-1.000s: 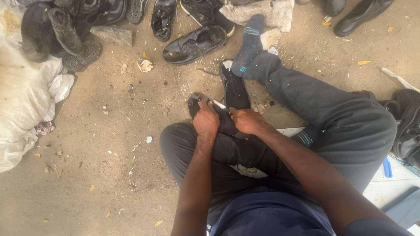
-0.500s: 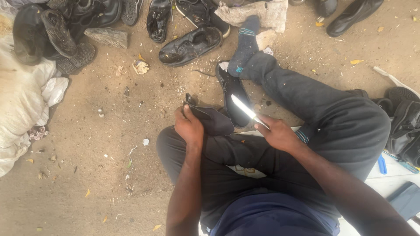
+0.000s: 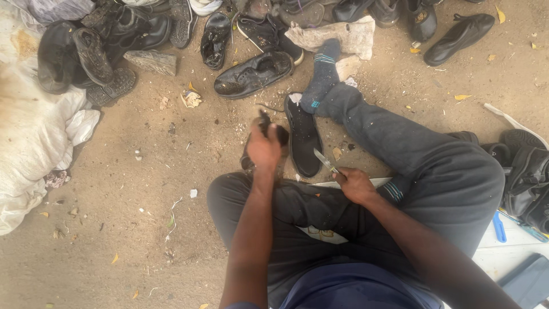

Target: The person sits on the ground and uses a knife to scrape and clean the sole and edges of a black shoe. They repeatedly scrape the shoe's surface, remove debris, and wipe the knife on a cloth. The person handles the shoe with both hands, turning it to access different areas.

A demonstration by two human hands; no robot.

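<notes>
I sit on sandy ground with my legs in dark trousers. My left hand point(image 3: 264, 147) grips a small dark shoe part point(image 3: 267, 127) held out over my left knee. My right hand point(image 3: 354, 184) is closed around the handle of a thin knife point(image 3: 323, 161), blade pointing up and to the left. Between the two hands a black shoe sole point(image 3: 303, 137) lies on the ground beside my socked foot point(image 3: 321, 75). The knife blade is apart from the piece in my left hand.
Several black shoes point(image 3: 254, 73) are piled along the top. A white sack point(image 3: 28, 143) lies at the left. More dark shoes point(image 3: 526, 171) and a blue tool point(image 3: 499, 227) lie at the right. A grey cloth point(image 3: 343, 35) lies by my foot.
My left hand has pushed forward and up with the dark piece. My right hand has drawn the knife back toward my knee, away from the left hand.
</notes>
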